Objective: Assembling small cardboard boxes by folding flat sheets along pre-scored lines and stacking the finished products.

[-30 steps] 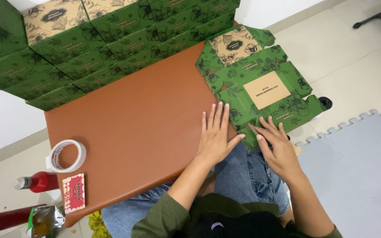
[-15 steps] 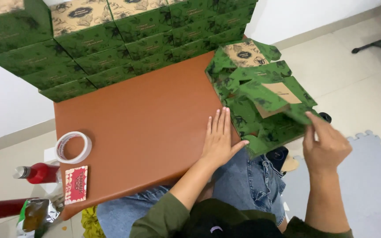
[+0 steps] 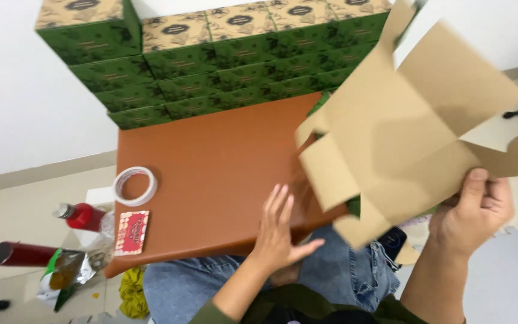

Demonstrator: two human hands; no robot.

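**Flat carton blank lifted for folding**

An unfolded brown cardboard carton blank is held aloft over the right edge of the reddish-brown desk, pinched by the right hand. The left hand lies spread flat at the near desk edge. Folding seems begun; turning the blank likely needs the open desk centre, short of the stacked green boxes.
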